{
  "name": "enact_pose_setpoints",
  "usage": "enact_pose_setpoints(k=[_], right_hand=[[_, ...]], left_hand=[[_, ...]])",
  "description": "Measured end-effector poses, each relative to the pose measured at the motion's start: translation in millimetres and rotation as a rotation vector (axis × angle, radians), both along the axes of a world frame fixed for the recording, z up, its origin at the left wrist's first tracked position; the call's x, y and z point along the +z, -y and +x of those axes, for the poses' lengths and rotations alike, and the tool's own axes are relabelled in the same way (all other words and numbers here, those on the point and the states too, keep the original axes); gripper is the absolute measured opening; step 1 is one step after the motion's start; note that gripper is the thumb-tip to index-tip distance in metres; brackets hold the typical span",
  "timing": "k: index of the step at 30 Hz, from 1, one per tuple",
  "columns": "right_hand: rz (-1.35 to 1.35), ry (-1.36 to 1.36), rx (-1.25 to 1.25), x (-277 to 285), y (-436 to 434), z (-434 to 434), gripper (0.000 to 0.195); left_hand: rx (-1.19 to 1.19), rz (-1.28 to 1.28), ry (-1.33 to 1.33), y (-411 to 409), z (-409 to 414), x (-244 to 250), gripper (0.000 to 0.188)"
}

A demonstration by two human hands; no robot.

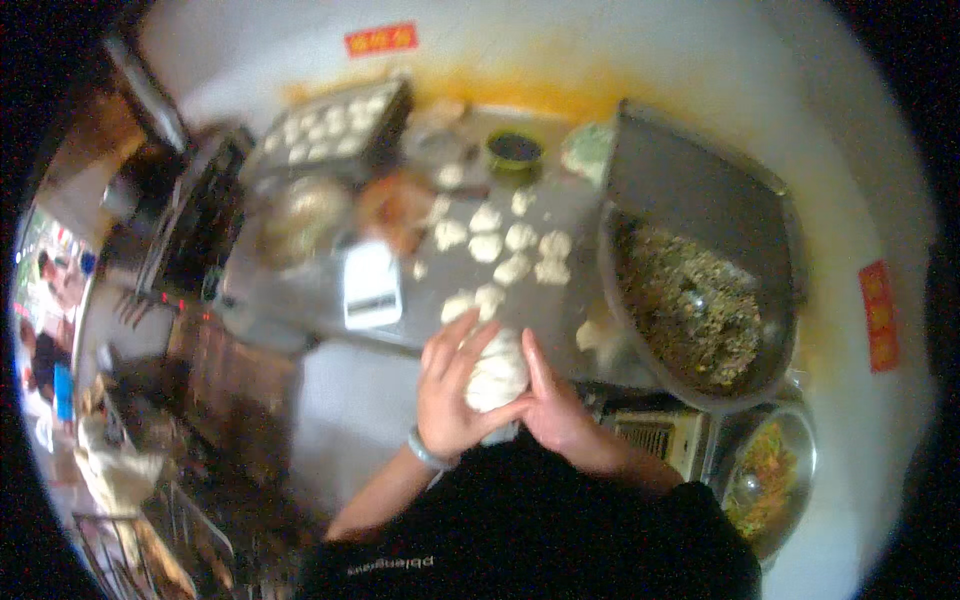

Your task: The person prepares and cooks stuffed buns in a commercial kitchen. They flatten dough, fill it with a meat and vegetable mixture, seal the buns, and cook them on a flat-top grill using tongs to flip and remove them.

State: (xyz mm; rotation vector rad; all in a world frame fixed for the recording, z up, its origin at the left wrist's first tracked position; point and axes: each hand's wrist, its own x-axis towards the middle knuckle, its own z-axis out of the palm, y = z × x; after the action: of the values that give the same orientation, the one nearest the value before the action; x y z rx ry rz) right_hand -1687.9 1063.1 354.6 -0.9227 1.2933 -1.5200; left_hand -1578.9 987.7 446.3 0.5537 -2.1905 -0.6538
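A smooth white ball of dough (498,379) rests between my two hands, just in front of my body. My left hand (448,382), with a pale bangle (429,450) at the wrist, curves around its left side, fingers pointing away from me. On the other side my right hand (559,409) has its palm turned to the dough and its fingers up. The thumbs come close together at the near side. Just beyond my fingertips, small dough pieces (489,300) lie on the metal worktop (442,330). Several more dough lumps (486,246) are spread farther back.
A white kitchen scale (373,285) stands on the left of the worktop. Behind it is a tray of dough balls (330,127). A green bowl (514,148) holds something dark. To the right are a large tub of chopped filling (690,307) and a steel bowl (772,480) of orange-green filling.
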Motion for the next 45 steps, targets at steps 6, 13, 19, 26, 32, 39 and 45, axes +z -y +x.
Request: enact_pose_setpoints(k=[6, 13, 19, 26, 32, 39, 45], right_hand=[[0.148, 0.422, 0.183, 47, -1, -15, 0.052], [-0.010, 0.674, -0.033, 2, 2, -22, 0.058], [-0.145, 0.598, -0.131, 29, -11, -19, 0.047], [-0.180, 0.968, -0.023, 71, 9, -13, 0.042], [-0.186, 0.836, -0.055, 70, 10, -8, 0.041], [-0.164, 0.692, -0.097, 85, 14, -2, 0.043], [-0.220, 0.448, -0.146, 79, 12, -3, 0.042]], left_hand=[[-0.020, 0.802, -0.379, 5, 2, -8, 0.041], [-0.207, 0.107, -0.026, 3, -19, 10, 0.043], [-0.091, -0.313, 0.217, 3, -28, 21, 0.059], [-0.112, 0.083, -0.154, 16, 6, -16, 0.042], [-0.083, 0.311, -0.087, 3, 3, 20, 0.033], [-0.121, 0.113, -0.032, 4, 7, 32, 0.023], [-0.071, 0.431, -0.198, 0, 4, 29, 0.024]])
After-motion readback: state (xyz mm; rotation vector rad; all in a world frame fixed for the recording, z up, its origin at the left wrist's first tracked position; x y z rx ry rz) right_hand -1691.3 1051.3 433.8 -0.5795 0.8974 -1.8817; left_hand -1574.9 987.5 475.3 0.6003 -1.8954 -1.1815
